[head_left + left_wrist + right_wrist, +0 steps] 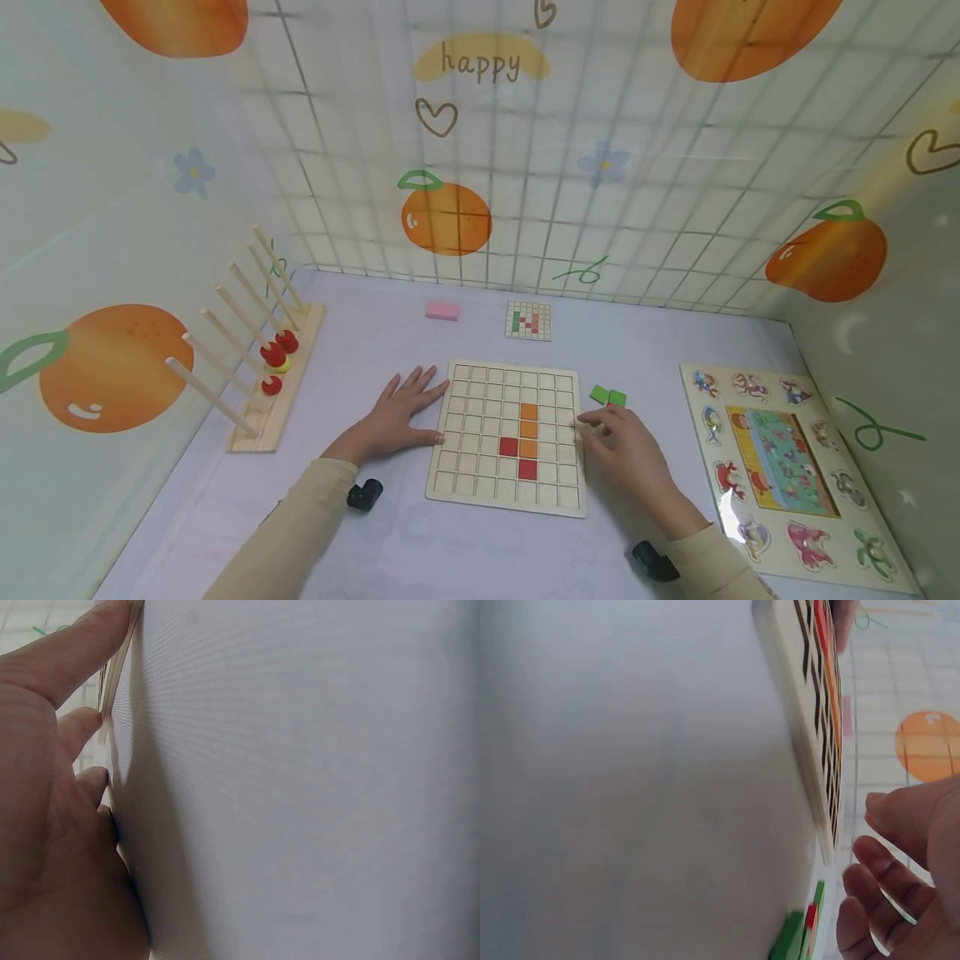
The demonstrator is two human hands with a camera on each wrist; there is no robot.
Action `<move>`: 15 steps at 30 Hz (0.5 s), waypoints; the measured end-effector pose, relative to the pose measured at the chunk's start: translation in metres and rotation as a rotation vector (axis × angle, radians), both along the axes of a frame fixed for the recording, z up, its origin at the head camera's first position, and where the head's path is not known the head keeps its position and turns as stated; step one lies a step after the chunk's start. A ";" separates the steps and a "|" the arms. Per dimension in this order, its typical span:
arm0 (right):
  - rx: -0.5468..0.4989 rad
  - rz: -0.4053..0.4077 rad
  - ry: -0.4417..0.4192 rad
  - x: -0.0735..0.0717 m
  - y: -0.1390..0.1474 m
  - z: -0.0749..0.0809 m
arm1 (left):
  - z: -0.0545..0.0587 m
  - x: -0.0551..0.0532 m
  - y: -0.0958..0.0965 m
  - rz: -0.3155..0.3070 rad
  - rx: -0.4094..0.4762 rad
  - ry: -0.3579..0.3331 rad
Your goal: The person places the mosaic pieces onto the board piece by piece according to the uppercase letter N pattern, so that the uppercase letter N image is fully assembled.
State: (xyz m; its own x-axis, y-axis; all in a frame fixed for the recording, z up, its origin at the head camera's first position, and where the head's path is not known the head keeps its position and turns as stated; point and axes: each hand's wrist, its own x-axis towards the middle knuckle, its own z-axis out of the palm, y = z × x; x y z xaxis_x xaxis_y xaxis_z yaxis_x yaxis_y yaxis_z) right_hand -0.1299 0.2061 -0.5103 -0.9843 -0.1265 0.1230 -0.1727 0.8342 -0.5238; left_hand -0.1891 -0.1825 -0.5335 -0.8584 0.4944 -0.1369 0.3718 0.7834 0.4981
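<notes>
1 grid board (480, 421) flat on the table (405, 542), between my hands; near-square so no clear long axis; edges run roughly side-to-side and away from me, turned slightly clockwise; 5 tiles set in it: 3 orange tiles (528, 429) in a line with its long axis running near-to-far, plus 2 red tiles (527, 470), one at the near end of that line, one touching the left side of the nearest orange; left hand (393, 421) grasping nothing, fingers splayed, thumb and a fingertip on the board's left edge; right hand (630, 454) released, fingers loosely bent, empty, just beside the right edge; past its fingers 2 green tiles (600, 394) on the table plus at least 1 loose red piece (615, 406), partly hidden, so full count can't tell; beyond the board 1 pattern card (528, 320) and 1 pink block (442, 311), long axis side-to-side; far left 1 peg rack (262, 437), 7 pegs, all tilted in view, 3 red beads and 1 yellow visible; far right 1 picture puzzle (712, 392), 10 pieces round its central picture
</notes>
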 end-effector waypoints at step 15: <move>0.010 -0.066 -0.029 -0.017 0.036 -0.007 | 0.001 0.001 0.001 -0.006 -0.001 0.011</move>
State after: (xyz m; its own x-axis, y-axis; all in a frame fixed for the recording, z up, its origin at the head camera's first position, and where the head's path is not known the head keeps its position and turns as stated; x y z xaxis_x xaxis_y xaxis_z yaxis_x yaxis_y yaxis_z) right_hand -0.1466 0.2424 -0.5169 -0.9937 -0.0620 0.0932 -0.1017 0.8486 -0.5191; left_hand -0.1885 -0.1818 -0.5330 -0.8569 0.4992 -0.1283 0.3814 0.7817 0.4935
